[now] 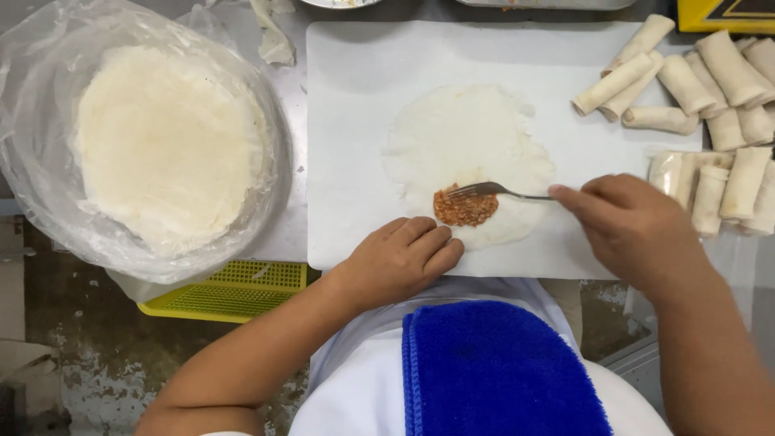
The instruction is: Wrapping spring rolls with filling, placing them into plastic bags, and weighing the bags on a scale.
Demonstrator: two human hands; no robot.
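Fork, clamped in right hand, spreads orange filling on wrapper; left hand rests flat, fingers together; bagged bowl holds stacked wrappers.

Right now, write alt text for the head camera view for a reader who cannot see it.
Seen from above, a right hand spreads reddish filling with a fork on a round white wrapper lying on a white board, while the left hand rests at the wrapper's near edge. Finished rolls pile up at right; a bag-lined bowl of wrappers sits at left.
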